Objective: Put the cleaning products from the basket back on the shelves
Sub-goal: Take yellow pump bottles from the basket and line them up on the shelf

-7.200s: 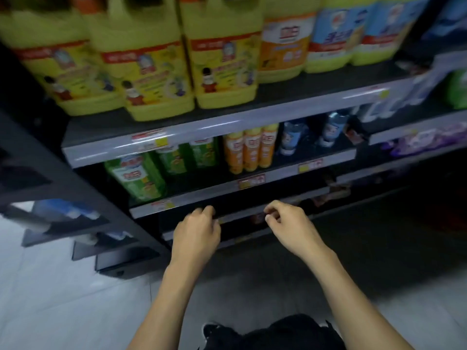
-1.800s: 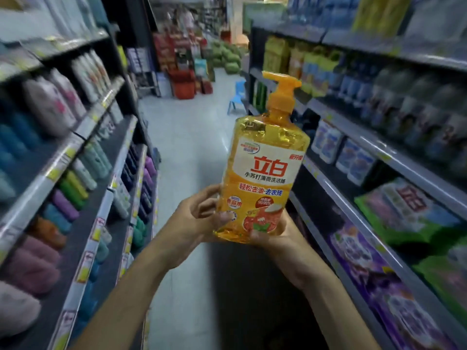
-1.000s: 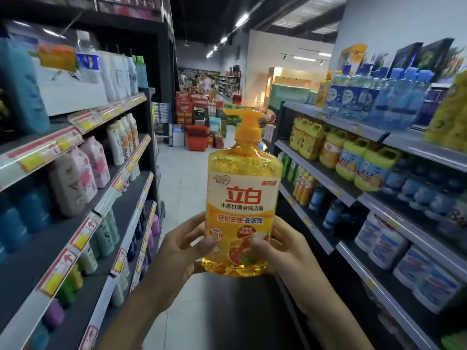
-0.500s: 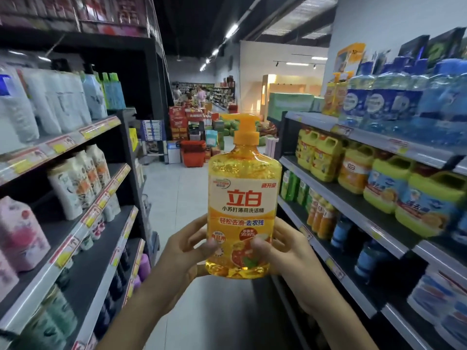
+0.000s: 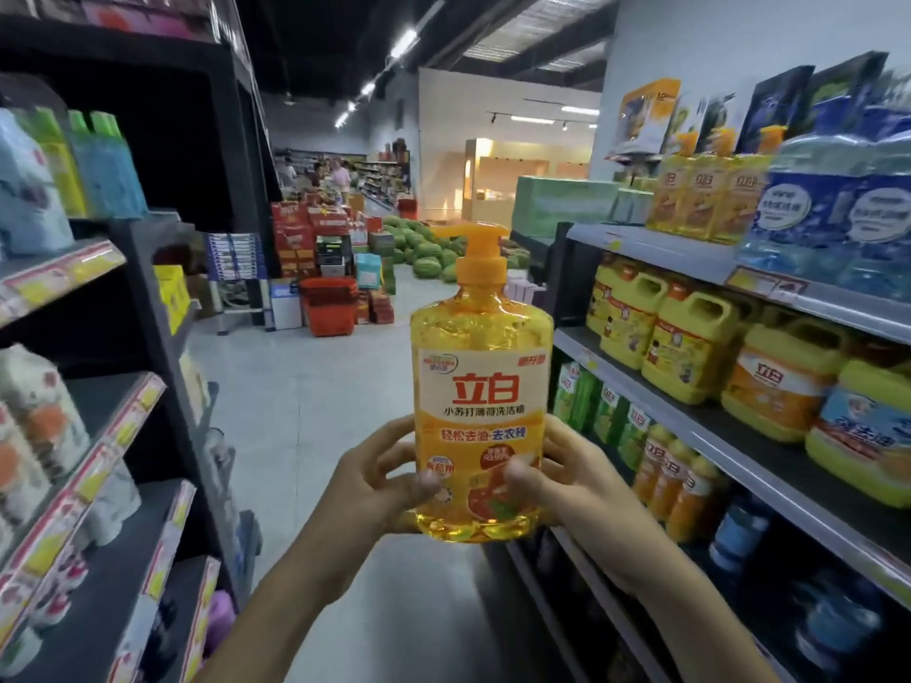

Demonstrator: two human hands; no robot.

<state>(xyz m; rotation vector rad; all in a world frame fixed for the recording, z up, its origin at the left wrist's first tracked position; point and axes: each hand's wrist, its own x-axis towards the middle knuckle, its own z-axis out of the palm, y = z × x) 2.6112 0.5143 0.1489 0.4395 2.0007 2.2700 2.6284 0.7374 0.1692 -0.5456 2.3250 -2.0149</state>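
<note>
An orange pump bottle of dish soap [image 5: 480, 386] stands upright in mid-air at the centre of the aisle, label toward me. My left hand [image 5: 367, 485] grips its lower left side and my right hand [image 5: 567, 478] grips its lower right side, thumbs on the front label. To the right are shelves [image 5: 690, 426] with yellow jugs [image 5: 685, 347], small orange bottles [image 5: 670, 480] and green packs [image 5: 586, 401]. Matching orange pump bottles [image 5: 705, 194] stand on the top right shelf. No basket near me is in view.
A second rack of shelves [image 5: 123, 426] with pouches and bottles lines the left side. The tiled aisle runs ahead to stacked red baskets [image 5: 328, 305], boxes and a pile of watermelons [image 5: 424, 248]. People stand far back in the store.
Earlier both hands were bare by a low shelf; since then they hold the orange bottle. Over the last second the view has risen and turned slightly right, the bottle staying upright in both hands.
</note>
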